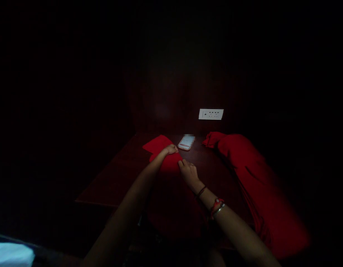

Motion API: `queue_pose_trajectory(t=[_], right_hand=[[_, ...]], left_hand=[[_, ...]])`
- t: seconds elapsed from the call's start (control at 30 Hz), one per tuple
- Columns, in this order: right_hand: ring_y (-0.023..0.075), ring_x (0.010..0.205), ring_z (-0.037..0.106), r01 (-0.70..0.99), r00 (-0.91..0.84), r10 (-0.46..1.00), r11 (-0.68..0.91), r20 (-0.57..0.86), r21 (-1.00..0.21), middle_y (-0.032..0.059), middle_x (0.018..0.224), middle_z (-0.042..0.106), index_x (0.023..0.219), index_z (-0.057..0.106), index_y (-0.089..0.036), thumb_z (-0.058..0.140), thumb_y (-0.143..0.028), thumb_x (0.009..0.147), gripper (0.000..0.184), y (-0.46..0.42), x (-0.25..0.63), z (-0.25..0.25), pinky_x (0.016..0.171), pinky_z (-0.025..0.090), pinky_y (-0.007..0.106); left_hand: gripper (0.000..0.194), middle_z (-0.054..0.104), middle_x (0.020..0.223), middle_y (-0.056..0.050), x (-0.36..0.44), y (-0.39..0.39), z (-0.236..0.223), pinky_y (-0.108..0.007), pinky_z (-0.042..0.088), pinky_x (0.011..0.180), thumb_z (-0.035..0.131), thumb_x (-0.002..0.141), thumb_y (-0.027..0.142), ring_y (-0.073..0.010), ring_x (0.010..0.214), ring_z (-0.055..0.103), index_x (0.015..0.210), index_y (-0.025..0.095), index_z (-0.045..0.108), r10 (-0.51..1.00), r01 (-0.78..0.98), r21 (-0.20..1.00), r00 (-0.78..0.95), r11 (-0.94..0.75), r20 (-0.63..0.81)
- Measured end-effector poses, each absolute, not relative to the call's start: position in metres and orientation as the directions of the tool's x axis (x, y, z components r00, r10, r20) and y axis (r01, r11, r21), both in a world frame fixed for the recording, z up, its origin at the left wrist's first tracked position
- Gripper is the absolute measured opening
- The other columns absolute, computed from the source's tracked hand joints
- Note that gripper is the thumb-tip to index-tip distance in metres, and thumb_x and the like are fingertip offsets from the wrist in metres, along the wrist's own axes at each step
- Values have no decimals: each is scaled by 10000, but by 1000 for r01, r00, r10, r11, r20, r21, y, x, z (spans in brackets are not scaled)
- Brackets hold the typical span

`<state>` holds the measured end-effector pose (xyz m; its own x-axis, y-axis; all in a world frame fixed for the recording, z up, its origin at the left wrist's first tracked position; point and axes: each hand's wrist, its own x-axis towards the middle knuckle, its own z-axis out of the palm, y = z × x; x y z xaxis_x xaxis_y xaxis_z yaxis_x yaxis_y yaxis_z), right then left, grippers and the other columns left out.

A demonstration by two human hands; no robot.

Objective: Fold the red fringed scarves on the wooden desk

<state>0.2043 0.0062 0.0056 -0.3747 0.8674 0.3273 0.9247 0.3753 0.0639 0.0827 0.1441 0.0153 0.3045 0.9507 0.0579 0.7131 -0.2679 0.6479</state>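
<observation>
A red cloth (171,181) lies over the dark table and hangs down over its near edge. At its far part, my left hand (171,149) rests with fingers bent and closed on the fabric. My right hand (189,171) pinches the right edge of the same cloth, a little nearer to me. A flat corner of red fabric (158,144) spreads beyond my left wrist. Deep shadow hides the cloth's lower part.
A lit phone (186,142) lies on the table (118,178) just past my hands. To the right, a large folded red cloth (252,167) drapes toward me. A white socket panel (211,114) is on the back wall. Pale fabric (12,255) shows at lower left.
</observation>
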Motion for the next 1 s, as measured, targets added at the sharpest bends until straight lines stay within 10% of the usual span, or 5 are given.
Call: queue_pose_trajectory(t=[0.37,0.77,1.0], right_hand=[[135,793,493,955,-209,923,264,323,-136,54,899,538,915,494,-172,384,-97,743,217,-16,221,6,661,349,216],[133,747,520,902,-396,906,414,150,-121,72,870,550,841,575,-169,352,-94,786,242,-37,231,11,667,372,215],[219,1164,280,778,-540,755,617,372,-121,93,1262,362,1213,373,-204,368,-340,815,420,-27,204,27,934,243,391]], left_hand=[[195,617,776,-37,73,148,-2,-218,431,689,439,690,79,-129,751,554,789,96,607,971,734,644,230,-213,59],[166,630,805,-57,74,141,18,-213,432,680,468,718,139,-140,755,569,804,105,605,975,816,538,212,-213,64],[397,365,1262,-105,30,88,29,-320,236,949,307,842,342,-196,1166,302,1172,147,411,942,869,390,213,-303,258]])
